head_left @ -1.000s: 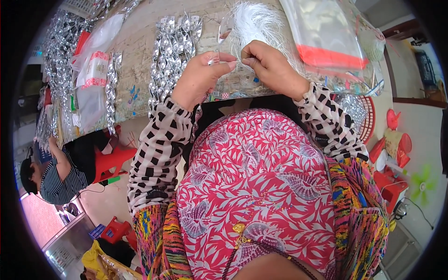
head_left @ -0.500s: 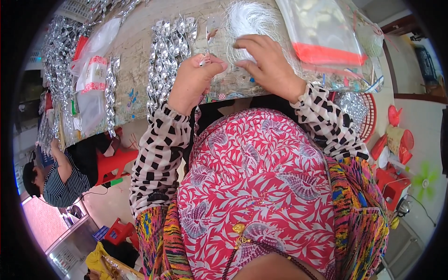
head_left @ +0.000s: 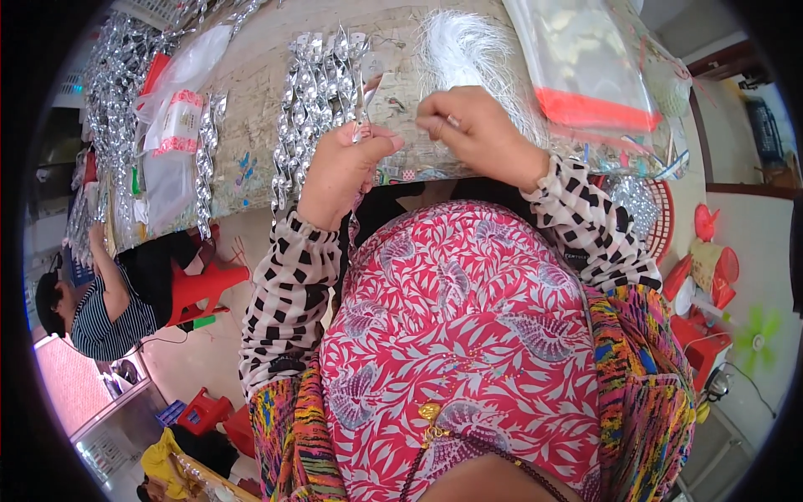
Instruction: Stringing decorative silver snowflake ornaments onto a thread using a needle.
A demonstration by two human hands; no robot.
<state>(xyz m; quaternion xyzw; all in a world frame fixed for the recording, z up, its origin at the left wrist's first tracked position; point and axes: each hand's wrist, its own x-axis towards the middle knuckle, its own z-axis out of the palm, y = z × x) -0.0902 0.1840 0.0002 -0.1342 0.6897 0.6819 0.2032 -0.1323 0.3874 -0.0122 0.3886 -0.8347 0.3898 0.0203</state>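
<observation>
My left hand (head_left: 341,167) is closed around a twisted silver foil strip (head_left: 360,100) near the table's front edge. The strip's flat end stands up above my fingers, and its lower part hangs below the hand. To its right, my right hand (head_left: 485,134) has its fingertips pinched together; whether a thread is between them is too fine to see. Behind the right hand lies a bundle of white threads (head_left: 464,50). Several more twisted silver strips (head_left: 322,88) lie side by side just left of and beyond my left hand.
Clear plastic bags with a red band (head_left: 594,109) lie at the right of the worktable (head_left: 259,92). A plastic-wrapped packet (head_left: 178,121) and a heap of silver strips (head_left: 113,84) are at the left. A red basket (head_left: 663,217) stands below right. Another person (head_left: 104,309) sits at the left.
My right hand's fingers have gone from spread to pinched together. My left hand keeps its hold on the strip. The whole view has shifted slightly.
</observation>
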